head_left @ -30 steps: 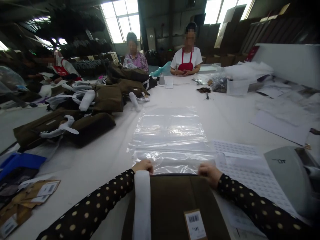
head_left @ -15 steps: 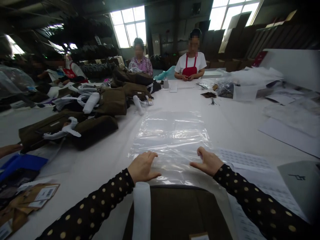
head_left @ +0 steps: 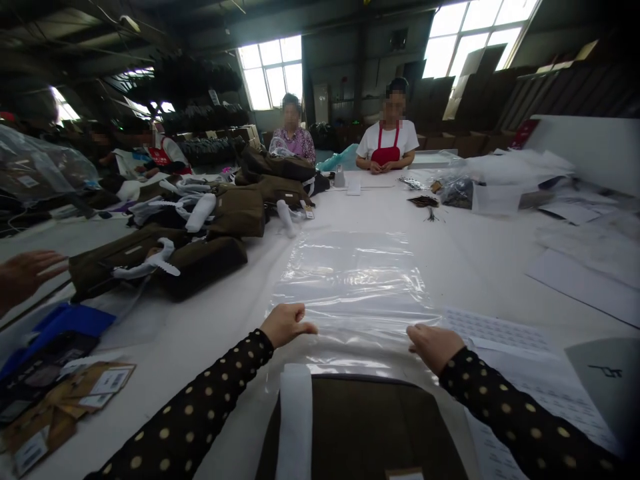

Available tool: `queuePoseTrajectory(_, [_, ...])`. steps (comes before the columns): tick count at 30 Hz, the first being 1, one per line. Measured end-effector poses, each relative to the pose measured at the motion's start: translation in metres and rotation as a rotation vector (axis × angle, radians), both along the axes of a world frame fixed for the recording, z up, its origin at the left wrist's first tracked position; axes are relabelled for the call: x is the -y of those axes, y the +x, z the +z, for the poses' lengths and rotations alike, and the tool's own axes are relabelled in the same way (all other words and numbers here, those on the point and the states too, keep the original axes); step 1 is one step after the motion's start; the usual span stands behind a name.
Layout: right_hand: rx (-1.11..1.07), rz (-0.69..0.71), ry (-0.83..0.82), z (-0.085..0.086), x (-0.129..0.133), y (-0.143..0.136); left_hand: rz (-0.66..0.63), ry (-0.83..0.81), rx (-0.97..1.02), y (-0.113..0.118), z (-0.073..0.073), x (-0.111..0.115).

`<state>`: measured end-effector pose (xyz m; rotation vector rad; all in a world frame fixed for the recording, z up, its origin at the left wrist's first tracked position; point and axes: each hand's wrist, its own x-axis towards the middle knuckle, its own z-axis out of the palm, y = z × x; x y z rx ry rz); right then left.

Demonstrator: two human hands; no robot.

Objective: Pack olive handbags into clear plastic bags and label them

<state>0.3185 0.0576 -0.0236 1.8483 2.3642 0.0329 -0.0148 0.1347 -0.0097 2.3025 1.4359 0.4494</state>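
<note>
A clear plastic bag (head_left: 350, 267) lies flat on the white table, its near part reaching a dark olive bag (head_left: 375, 427) at the bottom centre. My left hand (head_left: 290, 325) is closed at the plastic's left side, thumb against the curled fingers. My right hand (head_left: 434, 343) is closed in a pinch at its right side, with the film between the fingertips. The olive bag stands in front of me, touched by neither hand. A white wrapped strap (head_left: 295, 420) runs down its left side, and a brown tag (head_left: 405, 474) shows at the bottom.
Olive bags (head_left: 210, 267) with wrapped handles pile up at the left. Another person's hand (head_left: 30, 273) reaches in near a blue tray (head_left: 75, 327) and brown tags (head_left: 65, 407). Printed sheets (head_left: 520, 373) lie at the right. Two people stand across the table (head_left: 480, 260).
Both my hands have gone from spread fingers to closed on the plastic's sides. The other person's hand at the left reaches further in. The camera view has shifted slightly.
</note>
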Motion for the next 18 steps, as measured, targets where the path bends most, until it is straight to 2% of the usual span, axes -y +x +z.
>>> queuePoseTrajectory(3, [-0.022, -0.053, 0.01, 0.002, -0.012, 0.002, 0.052, 0.037, 0.068, -0.002, -0.004, -0.004])
queuePoseTrajectory(7, [-0.152, -0.123, 0.12, 0.003, -0.021, 0.012, 0.087, 0.024, 0.164, -0.016, -0.014, -0.002])
queuePoseTrajectory(12, [-0.205, -0.079, 0.311, -0.013, -0.027, 0.027, 0.346, -0.007, 0.284, -0.026, -0.023, -0.013])
queuePoseTrajectory(14, [-0.32, -0.254, 0.383, -0.016, -0.03, 0.033, 0.431, -0.028, 0.359, -0.027, -0.024, -0.02])
queuePoseTrajectory(15, [-0.478, -0.408, 0.421, -0.014, -0.031, 0.036, 0.468, -0.041, 0.402, -0.027, -0.025, -0.024])
queuePoseTrajectory(17, [-0.929, -0.725, 0.486, -0.006, -0.034, 0.038, 0.535, -0.073, 0.498, -0.028, -0.024, -0.031])
queuePoseTrajectory(18, [-1.152, -0.836, 0.505, 0.0, -0.036, 0.038, 0.564, -0.091, 0.55, -0.028, -0.021, -0.034])
